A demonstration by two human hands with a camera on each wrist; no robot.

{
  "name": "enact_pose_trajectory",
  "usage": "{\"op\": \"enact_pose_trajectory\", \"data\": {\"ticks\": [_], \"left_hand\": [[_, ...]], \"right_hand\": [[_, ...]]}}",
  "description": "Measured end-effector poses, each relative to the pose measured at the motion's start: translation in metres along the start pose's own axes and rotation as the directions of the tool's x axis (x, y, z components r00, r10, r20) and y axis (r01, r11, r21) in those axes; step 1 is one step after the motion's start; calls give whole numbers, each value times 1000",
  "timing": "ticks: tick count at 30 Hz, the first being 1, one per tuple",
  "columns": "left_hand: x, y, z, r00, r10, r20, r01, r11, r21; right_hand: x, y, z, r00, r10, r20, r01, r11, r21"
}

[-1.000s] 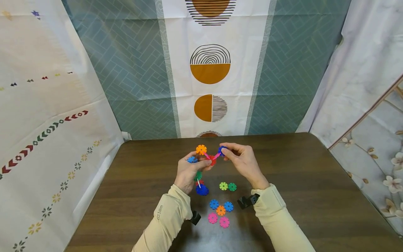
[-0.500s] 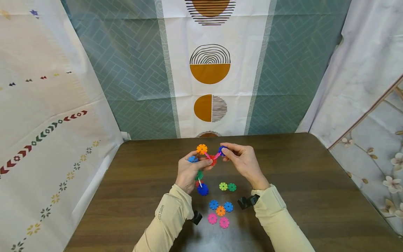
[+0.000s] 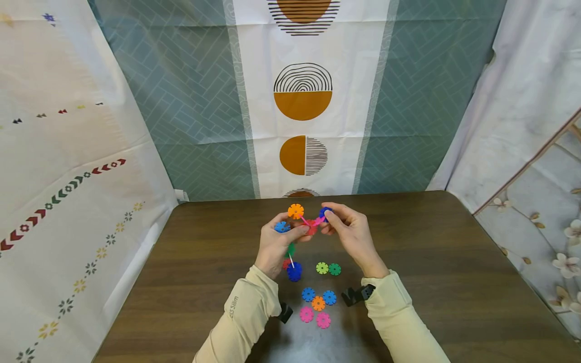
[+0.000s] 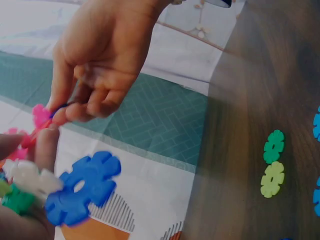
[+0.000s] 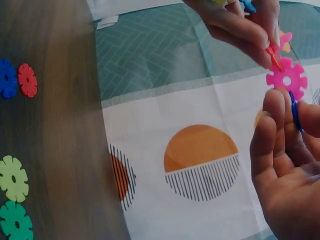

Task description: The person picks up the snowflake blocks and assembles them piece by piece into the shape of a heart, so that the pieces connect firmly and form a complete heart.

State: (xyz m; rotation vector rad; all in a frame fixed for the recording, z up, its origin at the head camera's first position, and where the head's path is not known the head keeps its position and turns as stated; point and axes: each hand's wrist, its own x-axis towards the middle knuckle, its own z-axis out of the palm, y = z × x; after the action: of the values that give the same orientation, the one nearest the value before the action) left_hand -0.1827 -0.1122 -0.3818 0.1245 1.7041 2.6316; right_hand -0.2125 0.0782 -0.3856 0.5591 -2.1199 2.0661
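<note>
My left hand [image 3: 273, 247] pinches a red notched plastic disc [image 3: 310, 229] between thumb and fingers. It belongs to a linked cluster of flower-shaped interlocking discs, among them an orange disc [image 3: 295, 211], a light blue disc [image 3: 282, 227] and a green disc [image 3: 291, 249]. Below the palm, a white disc [image 4: 35, 176] joins a hanging blue disc [image 4: 82, 189]. With its thumb and fingers, my right hand [image 3: 355, 234] pinches a dark blue disc [image 5: 295, 112], seen edge-on against a pink disc [image 5: 286, 80] slotted to the red one. The palm hides part of the cluster.
On the brown table [image 3: 218, 252] lie a lime disc [image 3: 322, 268] and a green disc [image 5: 16, 222], side by side. Nearer are an orange disc [image 3: 318, 303], two blue discs [image 3: 308, 294] and two pink discs [image 3: 306, 314]. A patterned curtain [image 3: 195, 101] hangs behind.
Both hands have shifted slightly right and up with the cluster. The dark blue disc in my right hand and the pink disc beside it have turned a little. The loose discs stay put.
</note>
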Motion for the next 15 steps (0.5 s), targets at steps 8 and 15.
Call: {"op": "enact_pose_trajectory", "data": {"ticks": [8,15], "left_hand": [[-1,-3,-12,980,-85,178,95,994,-52],[1,-7,-12,955,-177,239,183,983,-3]], "right_hand": [[-3,0,-9,998,17,-62,-15,999,30],[-9,-1,-6,999,39,38,-39,999,18]]}}
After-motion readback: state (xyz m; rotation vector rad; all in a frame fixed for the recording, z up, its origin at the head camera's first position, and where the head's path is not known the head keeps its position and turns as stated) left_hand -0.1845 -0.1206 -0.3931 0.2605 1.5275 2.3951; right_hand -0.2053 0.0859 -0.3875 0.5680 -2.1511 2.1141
